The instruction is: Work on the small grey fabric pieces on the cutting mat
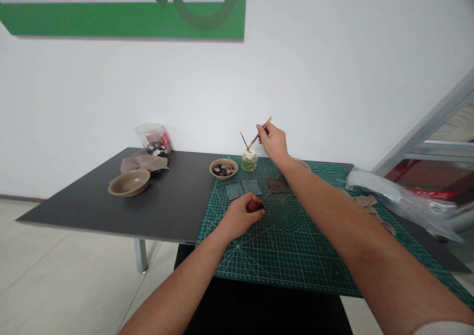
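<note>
My right hand [274, 140] is raised over the back of the table, pinching a thin wooden stick [269, 121]. The stick slants down to the pale top of a small glass jar [249, 163] with green in it. A second thin stick [243, 140] leans out of the jar's mouth. Low over the cutting mat, my left hand [240, 215] is closed on a small dark piece [261, 207], too small to name. Just beyond it lie two grey-blue squares [234, 192] and a brown square [277, 186]. A bowl [224, 177] of small dark and light pieces stands left of the jar.
The green cutting mat [281, 261] covers the table's right part. On the dark tabletop [177, 201] at left are a brown bowl [129, 189], a crumpled cloth [138, 162] and a plastic bag [155, 140]. Clear plastic [400, 196] and cloth [368, 201] lie at right. A wall borders the back.
</note>
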`<action>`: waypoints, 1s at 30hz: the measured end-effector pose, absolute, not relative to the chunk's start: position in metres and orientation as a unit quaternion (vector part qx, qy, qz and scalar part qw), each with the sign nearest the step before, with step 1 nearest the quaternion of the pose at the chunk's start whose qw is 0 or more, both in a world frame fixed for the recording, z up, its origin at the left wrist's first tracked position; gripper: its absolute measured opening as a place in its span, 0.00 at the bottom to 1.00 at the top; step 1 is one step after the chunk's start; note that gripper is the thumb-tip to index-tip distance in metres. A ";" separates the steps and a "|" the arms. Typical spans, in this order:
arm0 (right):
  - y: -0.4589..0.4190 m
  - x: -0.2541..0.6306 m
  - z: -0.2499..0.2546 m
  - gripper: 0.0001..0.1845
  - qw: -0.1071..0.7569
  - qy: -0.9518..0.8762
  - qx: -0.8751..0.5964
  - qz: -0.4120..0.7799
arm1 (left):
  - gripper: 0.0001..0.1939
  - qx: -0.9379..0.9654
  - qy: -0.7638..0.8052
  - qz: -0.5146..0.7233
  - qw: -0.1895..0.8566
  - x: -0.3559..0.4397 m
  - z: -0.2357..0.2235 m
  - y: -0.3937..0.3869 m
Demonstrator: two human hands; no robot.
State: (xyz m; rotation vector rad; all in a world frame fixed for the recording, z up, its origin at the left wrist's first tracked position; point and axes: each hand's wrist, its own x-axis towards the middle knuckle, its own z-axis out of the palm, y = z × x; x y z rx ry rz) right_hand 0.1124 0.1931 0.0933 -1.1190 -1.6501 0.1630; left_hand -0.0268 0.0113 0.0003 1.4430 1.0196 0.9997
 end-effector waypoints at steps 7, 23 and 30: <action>0.201 0.112 0.093 0.20 0.524 -0.701 -0.479 0.059 | 0.10 0.610 0.425 0.418 0.522 -0.027 -0.002 0.012; 0.200 0.090 0.080 0.19 0.363 -0.735 -0.568 0.070 | 0.10 0.610 0.422 0.415 0.527 -0.027 -0.003 0.014; 0.195 0.086 0.074 0.19 0.403 -0.707 -0.575 0.089 | 0.11 0.606 0.416 0.415 0.537 -0.027 -0.001 0.013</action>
